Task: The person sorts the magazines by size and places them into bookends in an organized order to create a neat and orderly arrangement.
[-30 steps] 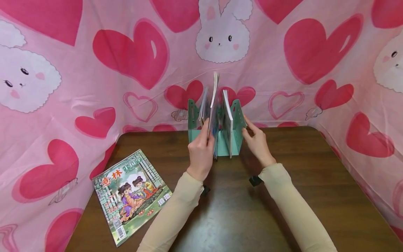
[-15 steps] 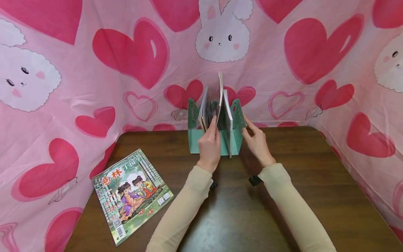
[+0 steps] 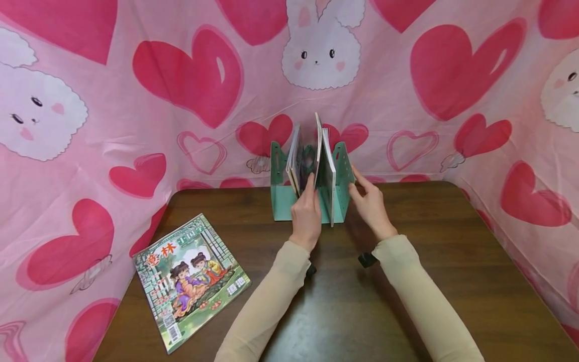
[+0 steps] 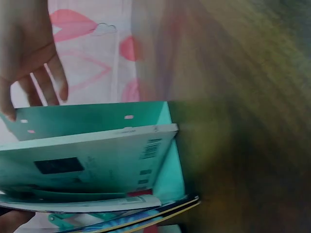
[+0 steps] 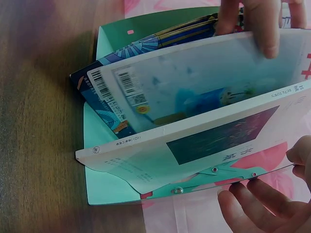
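Observation:
In the head view, my left hand [image 3: 307,213] grips a thin magazine [image 3: 318,143] standing upright inside a green book rack [image 3: 284,211]. Its fingers lie over that magazine's edge in the right wrist view, where a barcode and blue picture show on the cover [image 5: 170,92]. To its right a thicker white magazine [image 3: 329,171] leans in the rack. My right hand [image 3: 370,203] pinches the rack's right wall, thumb inside and fingers outside in the right wrist view. Other magazines [image 3: 293,161] lean at the rack's left side, partly hidden behind my left hand.
A magazine [image 3: 192,284] with two cartoon children on its cover lies flat on the brown wooden table [image 3: 344,311] at the left. Pink cloth [image 3: 267,95] with hearts and rabbits hangs close behind the rack and at both sides.
My left hand has moved right and the magazine it holds has gone right and lower in the rack, closer to the white one. My right hand stays on the rack wall.

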The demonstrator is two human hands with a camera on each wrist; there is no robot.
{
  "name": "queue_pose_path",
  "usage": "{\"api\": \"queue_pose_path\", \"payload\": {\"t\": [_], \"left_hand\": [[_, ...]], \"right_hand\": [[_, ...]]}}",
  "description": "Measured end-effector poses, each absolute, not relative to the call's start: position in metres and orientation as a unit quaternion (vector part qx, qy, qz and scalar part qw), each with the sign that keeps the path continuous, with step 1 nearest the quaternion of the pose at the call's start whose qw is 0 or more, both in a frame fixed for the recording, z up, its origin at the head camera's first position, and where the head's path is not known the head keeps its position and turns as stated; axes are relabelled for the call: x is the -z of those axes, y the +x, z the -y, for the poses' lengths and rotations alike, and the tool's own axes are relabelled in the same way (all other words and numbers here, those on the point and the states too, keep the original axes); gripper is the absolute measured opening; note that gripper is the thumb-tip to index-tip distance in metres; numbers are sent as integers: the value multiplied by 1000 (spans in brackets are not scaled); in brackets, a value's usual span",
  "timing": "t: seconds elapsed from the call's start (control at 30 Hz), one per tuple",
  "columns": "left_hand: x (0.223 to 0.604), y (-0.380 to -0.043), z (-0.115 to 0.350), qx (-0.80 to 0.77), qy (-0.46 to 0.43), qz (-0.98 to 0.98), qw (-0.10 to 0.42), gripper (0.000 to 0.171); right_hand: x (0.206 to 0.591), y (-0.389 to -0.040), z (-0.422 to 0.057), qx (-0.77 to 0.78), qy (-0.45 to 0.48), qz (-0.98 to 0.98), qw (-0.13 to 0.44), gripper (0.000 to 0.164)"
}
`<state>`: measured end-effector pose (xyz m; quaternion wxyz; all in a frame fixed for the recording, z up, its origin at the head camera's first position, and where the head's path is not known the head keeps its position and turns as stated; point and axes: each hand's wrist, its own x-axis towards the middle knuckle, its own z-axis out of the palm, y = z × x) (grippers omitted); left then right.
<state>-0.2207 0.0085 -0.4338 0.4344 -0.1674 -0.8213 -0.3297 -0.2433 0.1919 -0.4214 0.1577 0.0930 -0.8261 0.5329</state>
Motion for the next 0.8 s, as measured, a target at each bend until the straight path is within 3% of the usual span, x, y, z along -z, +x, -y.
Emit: {"api": "queue_pose_path", "payload": {"t": [0.43, 0.8], "left_hand": [[452, -217, -10, 347, -159, 826, 415, 47], [457, -217, -7, 357, -170, 829, 395, 59]], "right_hand": [[423, -244, -193, -537, 89, 826, 143, 56], [411, -236, -187, -538, 84, 829, 127, 56]]}}
